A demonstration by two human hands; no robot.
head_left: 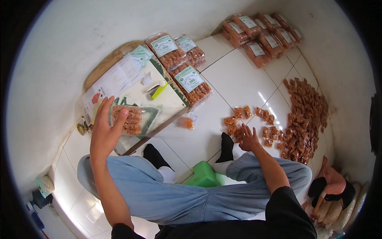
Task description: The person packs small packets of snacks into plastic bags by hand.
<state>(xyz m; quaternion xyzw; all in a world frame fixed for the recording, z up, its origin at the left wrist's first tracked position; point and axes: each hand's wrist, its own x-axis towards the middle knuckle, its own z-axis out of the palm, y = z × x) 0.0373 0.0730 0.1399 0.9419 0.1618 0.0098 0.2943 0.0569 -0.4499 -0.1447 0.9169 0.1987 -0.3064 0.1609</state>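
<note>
My left hand (105, 133) is closed round one end of a clear plastic bag (132, 120), partly filled with small brown snack packets, over the front of a low table (175, 102). Fingers spread, my right hand (249, 139) reaches down to small snack packets (230, 123) on the white tiled floor; nothing is visibly gripped. More small packets (270, 133) lie just to its right, beside a large pile of them (304, 115). A single orange packet (186, 122) rests on the floor by the table edge.
On the table are a green stapler (159, 91), papers (115, 77) and labelled full bags (191, 81). Wrapped bags (260, 36) are stacked at the back wall. A green plastic object (205, 175) stands between my feet. Another person (332, 183) is at the lower right.
</note>
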